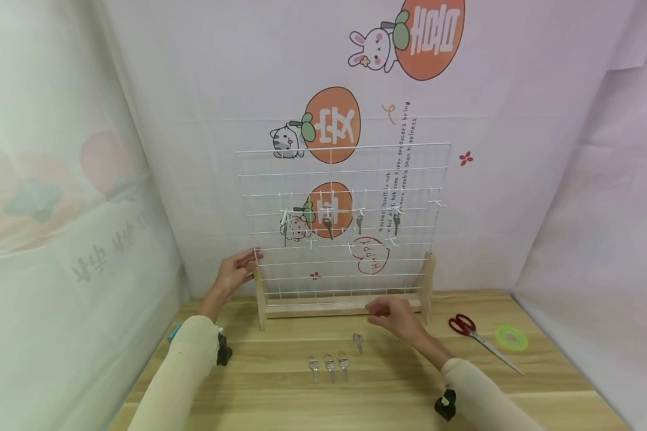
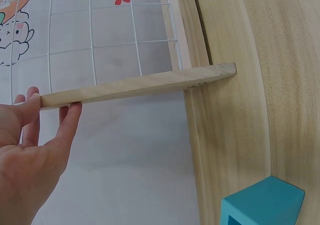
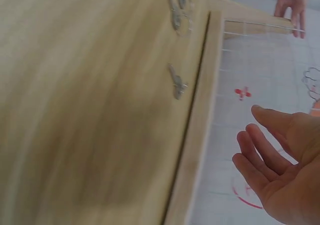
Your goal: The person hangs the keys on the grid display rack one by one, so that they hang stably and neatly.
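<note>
A white wire grid rack stands upright in a wooden base. Its left wooden side post is gripped near the top by my left hand, thumb on one face and fingers on the other. My right hand hovers by the lower right of the grid, fingers loosely bent and holding nothing. Several keys hang from white hooks midway up the grid. On the table before the rack, a single key lies closest to my right hand, and three ringed keys form a row nearer me.
Red-handled scissors and a yellow-green ring lie on the right of the wooden table. A teal box-shaped object sits at the left. Printed white cloth encloses the back and sides.
</note>
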A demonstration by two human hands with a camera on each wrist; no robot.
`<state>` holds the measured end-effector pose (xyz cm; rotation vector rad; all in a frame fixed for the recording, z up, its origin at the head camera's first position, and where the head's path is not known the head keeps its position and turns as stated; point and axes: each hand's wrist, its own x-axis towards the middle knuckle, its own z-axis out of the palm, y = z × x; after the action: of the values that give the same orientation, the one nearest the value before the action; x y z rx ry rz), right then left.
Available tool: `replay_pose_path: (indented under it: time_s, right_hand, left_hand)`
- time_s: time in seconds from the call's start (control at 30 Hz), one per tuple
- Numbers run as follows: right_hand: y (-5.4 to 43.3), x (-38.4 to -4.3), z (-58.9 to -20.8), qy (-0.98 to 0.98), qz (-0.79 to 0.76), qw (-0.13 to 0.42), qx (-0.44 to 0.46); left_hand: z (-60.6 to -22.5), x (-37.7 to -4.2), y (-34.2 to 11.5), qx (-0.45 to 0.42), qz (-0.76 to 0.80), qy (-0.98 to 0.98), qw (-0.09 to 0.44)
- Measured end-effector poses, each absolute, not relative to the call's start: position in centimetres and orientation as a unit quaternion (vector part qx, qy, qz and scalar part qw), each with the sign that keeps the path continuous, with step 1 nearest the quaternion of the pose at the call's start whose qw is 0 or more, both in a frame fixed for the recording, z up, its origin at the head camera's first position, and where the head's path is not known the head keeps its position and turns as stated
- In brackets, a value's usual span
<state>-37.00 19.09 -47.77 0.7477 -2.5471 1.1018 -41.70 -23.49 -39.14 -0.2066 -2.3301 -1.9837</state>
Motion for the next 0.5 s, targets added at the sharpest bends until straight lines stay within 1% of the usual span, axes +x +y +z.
replay_pose_path:
  time_s: [0.17, 0.37, 0.5]
  right_hand:
    - [18.3, -37.0, -49.6, -0.884, 0.376, 0.104, 0.258]
    - [17.4, -37.0, -51.8, -0.889, 0.365, 0.093, 0.262]
    - [16.7, -37.2, -52.9, -0.898, 0.354, 0.071, 0.253]
  left_hand:
    - [-39.1, -41.8, -23.6, -0.063, -0.635, -0.769, 0.039]
    - [-39.0, -41.6, -23.6, -0.065, -0.636, -0.768, 0.037]
    - [-39.0, -41.6, -23.6, -0.066, -0.638, -0.767, 0.036]
